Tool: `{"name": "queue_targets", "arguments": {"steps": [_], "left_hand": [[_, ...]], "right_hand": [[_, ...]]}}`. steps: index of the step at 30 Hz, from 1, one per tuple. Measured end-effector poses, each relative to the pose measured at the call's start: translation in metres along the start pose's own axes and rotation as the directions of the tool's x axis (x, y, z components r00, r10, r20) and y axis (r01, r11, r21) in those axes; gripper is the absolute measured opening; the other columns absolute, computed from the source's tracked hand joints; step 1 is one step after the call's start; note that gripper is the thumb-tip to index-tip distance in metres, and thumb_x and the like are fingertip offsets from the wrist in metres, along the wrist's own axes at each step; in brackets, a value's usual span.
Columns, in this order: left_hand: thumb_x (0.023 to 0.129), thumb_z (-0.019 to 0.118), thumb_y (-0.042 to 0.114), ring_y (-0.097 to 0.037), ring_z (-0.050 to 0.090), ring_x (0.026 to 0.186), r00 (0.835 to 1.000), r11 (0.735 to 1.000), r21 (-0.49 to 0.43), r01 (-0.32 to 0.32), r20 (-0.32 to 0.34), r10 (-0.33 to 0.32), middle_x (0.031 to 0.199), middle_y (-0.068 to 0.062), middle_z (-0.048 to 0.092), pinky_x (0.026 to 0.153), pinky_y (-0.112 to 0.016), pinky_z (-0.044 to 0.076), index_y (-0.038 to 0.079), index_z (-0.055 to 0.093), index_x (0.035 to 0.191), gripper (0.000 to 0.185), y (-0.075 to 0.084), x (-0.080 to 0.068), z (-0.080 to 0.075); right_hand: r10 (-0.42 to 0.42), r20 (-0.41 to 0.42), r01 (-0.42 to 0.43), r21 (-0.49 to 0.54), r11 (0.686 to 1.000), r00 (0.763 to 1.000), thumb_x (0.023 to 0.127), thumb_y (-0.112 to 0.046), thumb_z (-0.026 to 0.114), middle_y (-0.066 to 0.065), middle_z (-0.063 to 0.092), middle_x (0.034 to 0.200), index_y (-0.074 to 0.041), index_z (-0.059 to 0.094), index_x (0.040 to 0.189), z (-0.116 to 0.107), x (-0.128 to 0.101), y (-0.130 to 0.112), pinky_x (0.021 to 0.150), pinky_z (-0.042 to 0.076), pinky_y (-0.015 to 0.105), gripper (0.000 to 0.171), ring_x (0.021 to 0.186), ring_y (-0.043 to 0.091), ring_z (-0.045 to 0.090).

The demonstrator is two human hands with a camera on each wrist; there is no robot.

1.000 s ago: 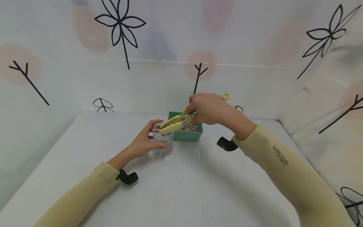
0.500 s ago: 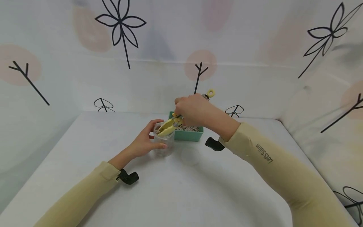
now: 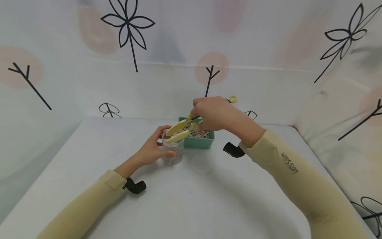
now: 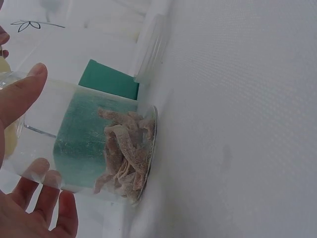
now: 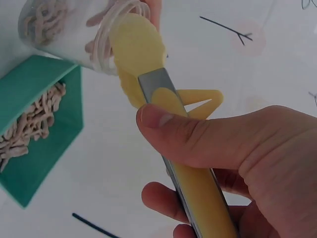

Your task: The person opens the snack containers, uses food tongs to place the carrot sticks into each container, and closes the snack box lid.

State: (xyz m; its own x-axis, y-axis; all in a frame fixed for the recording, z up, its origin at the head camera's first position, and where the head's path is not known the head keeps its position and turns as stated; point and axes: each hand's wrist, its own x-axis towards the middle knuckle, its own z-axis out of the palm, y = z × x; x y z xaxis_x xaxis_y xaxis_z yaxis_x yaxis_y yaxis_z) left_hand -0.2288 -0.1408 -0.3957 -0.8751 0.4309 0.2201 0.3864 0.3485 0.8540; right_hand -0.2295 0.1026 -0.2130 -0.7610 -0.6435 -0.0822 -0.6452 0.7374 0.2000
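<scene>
Fingers of the left hand [image 3: 149,151] are curling round a clear plastic jar [image 3: 173,149] (brownish strips inside); above the jar, the right hand [image 3: 213,114] is gripping yellow-tipped metal tongs [image 3: 180,130].

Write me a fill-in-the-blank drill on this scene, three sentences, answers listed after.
1. The left hand holds a clear ____ standing on the white table.
2. The right hand grips yellow ____ whose tips are at the mouth of the container.
3. The pale strips lie in a box coloured ____.

Missing words: jar; tongs; green
</scene>
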Motion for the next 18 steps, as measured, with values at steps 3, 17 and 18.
{"name": "queue_targets", "arguments": {"steps": [3, 17, 18], "left_hand": [[0.078, 0.088, 0.018, -0.028, 0.047, 0.12, 1.0, 1.0, -0.003, 0.001, -0.001, -0.001, 0.14, -0.01, 0.052, 0.097, -0.053, 0.043, 0.024, 0.032, 0.151, 0.092, -0.001, 0.0, 0.001], [0.078, 0.088, 0.018, -0.03, 0.048, 0.122, 1.0, 1.0, 0.0, 0.003, -0.007, -0.003, 0.14, -0.01, 0.051, 0.098, -0.054, 0.042, 0.025, 0.033, 0.151, 0.091, -0.003, 0.0, 0.002], [0.078, 0.088, 0.018, -0.03, 0.048, 0.121, 1.0, 1.0, 0.0, 0.001, -0.009, -0.001, 0.139, -0.01, 0.051, 0.098, -0.054, 0.042, 0.025, 0.033, 0.151, 0.092, -0.003, 0.0, 0.002]], "right_hand": [[0.03, -0.011, -0.03, 0.063, 0.998, 0.999, 0.08, -0.028, 0.084, -0.001, 0.058, 0.104, -0.018, 0.073, 0.12, 0.003, -0.008, 0.011, 0.074, 0.05, 0.038, 0.043, 0.087, 0.017, 0.057], [0.277, -0.032, -0.249, 0.343, 0.906, 0.96, 0.078, -0.023, 0.086, 0.005, 0.062, 0.11, -0.011, 0.064, 0.125, 0.047, -0.041, 0.077, 0.075, 0.049, 0.045, 0.054, 0.091, 0.023, 0.059], [0.286, -0.024, -0.261, 0.343, 0.902, 0.958, 0.078, -0.023, 0.086, 0.006, 0.062, 0.11, -0.01, 0.064, 0.126, 0.051, -0.041, 0.08, 0.075, 0.049, 0.045, 0.054, 0.091, 0.024, 0.059]]}}
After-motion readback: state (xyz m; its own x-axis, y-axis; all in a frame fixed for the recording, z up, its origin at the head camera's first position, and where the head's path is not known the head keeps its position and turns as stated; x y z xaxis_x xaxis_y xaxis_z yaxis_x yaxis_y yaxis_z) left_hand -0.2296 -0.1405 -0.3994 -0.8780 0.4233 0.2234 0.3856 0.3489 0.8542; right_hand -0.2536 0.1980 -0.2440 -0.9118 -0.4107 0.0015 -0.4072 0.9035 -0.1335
